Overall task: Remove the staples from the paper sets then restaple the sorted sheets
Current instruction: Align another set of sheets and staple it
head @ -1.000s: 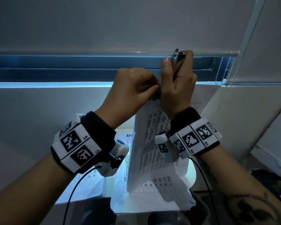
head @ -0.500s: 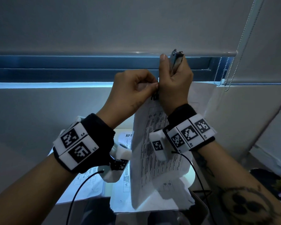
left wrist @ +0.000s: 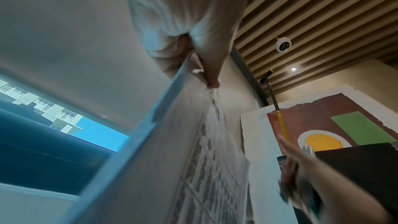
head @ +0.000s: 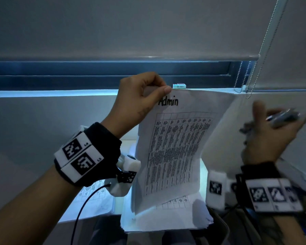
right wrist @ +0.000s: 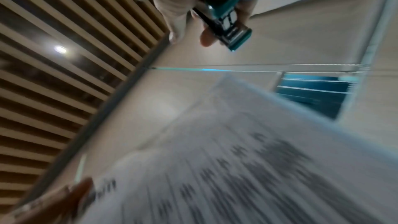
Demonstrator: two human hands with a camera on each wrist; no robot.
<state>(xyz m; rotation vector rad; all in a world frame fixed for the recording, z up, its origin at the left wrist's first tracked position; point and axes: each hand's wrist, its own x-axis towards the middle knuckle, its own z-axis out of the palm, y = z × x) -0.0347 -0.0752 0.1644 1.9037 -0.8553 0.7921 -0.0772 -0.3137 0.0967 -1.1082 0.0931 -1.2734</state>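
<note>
Both wrists wear black bands (head: 102, 149) carrying white blocks printed with black square codes. A white camera unit (head: 125, 175) hangs under the left band, trailing a black cable (head: 81, 209). A dark tattoo marks the right forearm.

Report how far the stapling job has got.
Mid-job. In hand: the left hand pinches the top corner of the "Admin" paper set, while the right hand grips the stapler clear of it. No staple is discernible. Left: stacked sheets and another set lie below.
</note>
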